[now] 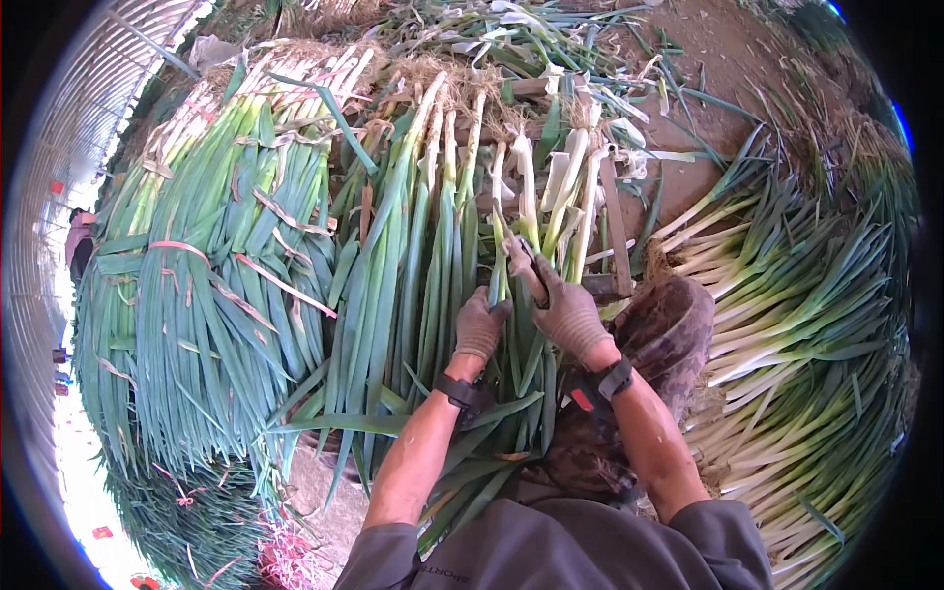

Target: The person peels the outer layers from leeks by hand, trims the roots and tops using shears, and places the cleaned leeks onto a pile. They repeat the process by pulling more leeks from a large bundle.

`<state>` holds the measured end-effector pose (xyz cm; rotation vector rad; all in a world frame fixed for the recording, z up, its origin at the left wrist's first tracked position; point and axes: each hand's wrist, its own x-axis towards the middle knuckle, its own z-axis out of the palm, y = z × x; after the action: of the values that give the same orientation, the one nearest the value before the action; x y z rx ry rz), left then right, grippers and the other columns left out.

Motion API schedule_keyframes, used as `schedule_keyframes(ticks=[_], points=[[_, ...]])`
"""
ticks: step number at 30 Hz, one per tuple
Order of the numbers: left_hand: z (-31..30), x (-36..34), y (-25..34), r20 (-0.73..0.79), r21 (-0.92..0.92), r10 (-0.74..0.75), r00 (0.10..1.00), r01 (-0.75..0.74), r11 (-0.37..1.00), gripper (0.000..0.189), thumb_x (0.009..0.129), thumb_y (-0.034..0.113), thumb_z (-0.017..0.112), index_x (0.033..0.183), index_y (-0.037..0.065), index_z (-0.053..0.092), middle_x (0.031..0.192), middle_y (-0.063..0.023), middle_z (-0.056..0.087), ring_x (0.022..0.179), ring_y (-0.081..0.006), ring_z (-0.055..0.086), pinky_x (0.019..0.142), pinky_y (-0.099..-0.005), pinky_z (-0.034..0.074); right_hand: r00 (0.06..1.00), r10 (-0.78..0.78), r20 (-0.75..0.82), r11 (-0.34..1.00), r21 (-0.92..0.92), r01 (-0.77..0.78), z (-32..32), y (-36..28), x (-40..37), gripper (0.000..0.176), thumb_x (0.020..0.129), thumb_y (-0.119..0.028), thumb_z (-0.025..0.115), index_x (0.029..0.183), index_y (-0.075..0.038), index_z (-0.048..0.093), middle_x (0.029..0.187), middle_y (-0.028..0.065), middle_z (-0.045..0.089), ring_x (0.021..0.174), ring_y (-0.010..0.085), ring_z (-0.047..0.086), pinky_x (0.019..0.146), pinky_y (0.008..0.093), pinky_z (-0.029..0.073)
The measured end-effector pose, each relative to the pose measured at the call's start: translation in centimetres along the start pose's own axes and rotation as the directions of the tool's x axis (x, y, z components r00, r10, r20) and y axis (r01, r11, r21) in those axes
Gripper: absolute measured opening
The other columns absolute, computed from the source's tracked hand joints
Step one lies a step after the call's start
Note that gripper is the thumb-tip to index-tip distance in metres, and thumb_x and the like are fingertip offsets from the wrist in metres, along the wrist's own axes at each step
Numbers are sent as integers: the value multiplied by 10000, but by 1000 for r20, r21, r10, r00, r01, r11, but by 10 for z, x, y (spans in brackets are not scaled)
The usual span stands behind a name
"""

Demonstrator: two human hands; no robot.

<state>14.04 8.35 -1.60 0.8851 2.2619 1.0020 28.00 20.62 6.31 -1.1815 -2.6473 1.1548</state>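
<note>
Both my hands wear knitted work gloves. My left hand (482, 324) is closed around the green leaves of a long green onion (498, 280), low on the stalk. Just to its right, my right hand (565, 310) has its fingers pinched along the same onion, higher up. A dark strip shows between those fingers; I cannot make out what it is. Several partly stripped green onions (528, 182) with pale stems and roots lie beyond my hands. More stalks (408, 197) lie side by side to the left.
Large tied bundles of green onions (202, 285) fill the left, one bound with a pink band (180, 246). Loose onions (787, 305) are heaped at the right. A metal frame (618, 231) stands by my knee. Pink twine (293, 556) lies lower left; peeled leaves (531, 34) litter the far ground.
</note>
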Motion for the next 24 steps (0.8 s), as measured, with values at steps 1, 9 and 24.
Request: schedule_keyframes(ticks=[1,9,24], points=[[0,-1,0,-5,12,9,1000,-9,1000,412,847,362,696,999,-10,605,900,-289,654,902,-485,621,772,-509,486,1000,17,-2,1000,-9,-17,-1,-2,9,749,797,-184,648,1485,-79,369,920,282,683,890,450,668,814,516,533],[3,0,-5,-23,35,22,999,-21,999,433,857,370,690,1042,-12,606,948,-296,660,941,-478,626,799,-500,492,999,10,-42,998,-55,-12,-3,1,57,679,815,-182,629,1447,-87,401,953,275,692,918,450,671,831,529,528],[-5,-8,13,29,56,-27,999,26,998,468,880,299,687,1189,-42,600,1019,-282,678,996,-426,653,852,-446,502,1000,-21,-17,1000,11,21,-10,15,88,742,780,-180,656,1466,-98,386,996,292,684,930,455,668,850,519,530]])
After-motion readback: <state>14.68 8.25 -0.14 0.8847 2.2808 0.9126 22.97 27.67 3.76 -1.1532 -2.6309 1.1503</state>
